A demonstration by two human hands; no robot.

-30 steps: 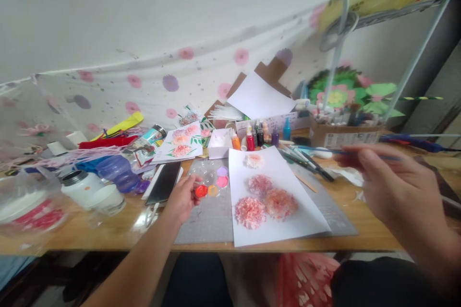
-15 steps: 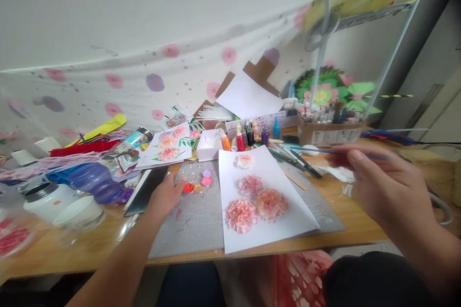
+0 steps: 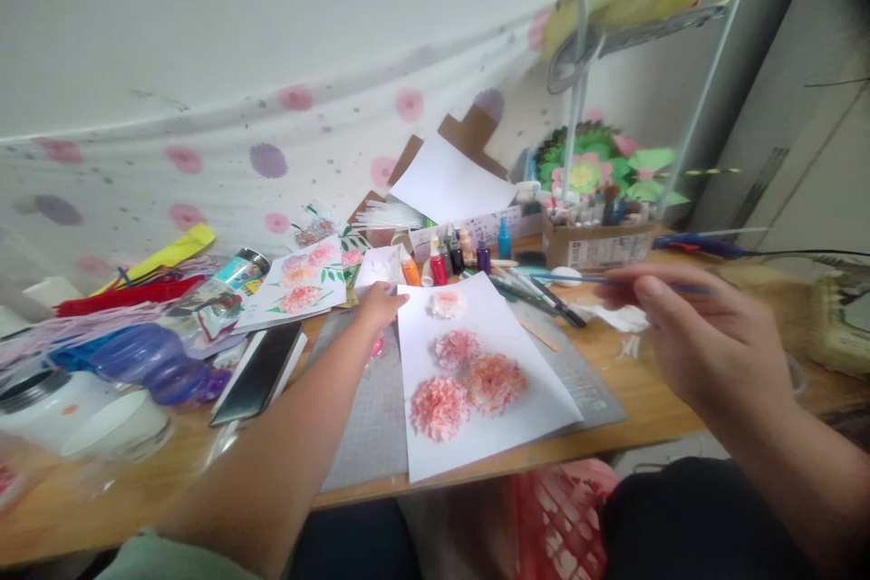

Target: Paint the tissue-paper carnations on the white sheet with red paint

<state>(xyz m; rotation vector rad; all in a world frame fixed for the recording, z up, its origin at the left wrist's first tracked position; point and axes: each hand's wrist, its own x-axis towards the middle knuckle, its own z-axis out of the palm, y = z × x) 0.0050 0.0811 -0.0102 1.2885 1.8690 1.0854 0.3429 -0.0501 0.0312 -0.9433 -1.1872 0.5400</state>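
My right hand grips a thin blue paintbrush, raised over the right side of the table and pointing left. My left hand reaches over the grey cutting mat, close to the upper left corner of a white sheet. Its fingers look stretched out; whether they touch the sheet is unclear. Several red, pink and orange dabbed flowers are on the sheet. A small white box stands just beyond the left hand. My left hand and forearm mostly hide the paint dabs, leaving a pink spot visible.
Paint bottles stand behind the sheet, with pens to their right. A finished flower painting, a black phone-like slab, a purple bottle and a white cup lie left. A cardboard box holds brushes.
My left hand has moved away from the paint dabs, forward and right to the sheet's upper corner. My right hand still holds the paintbrush. The view has turned slightly right.
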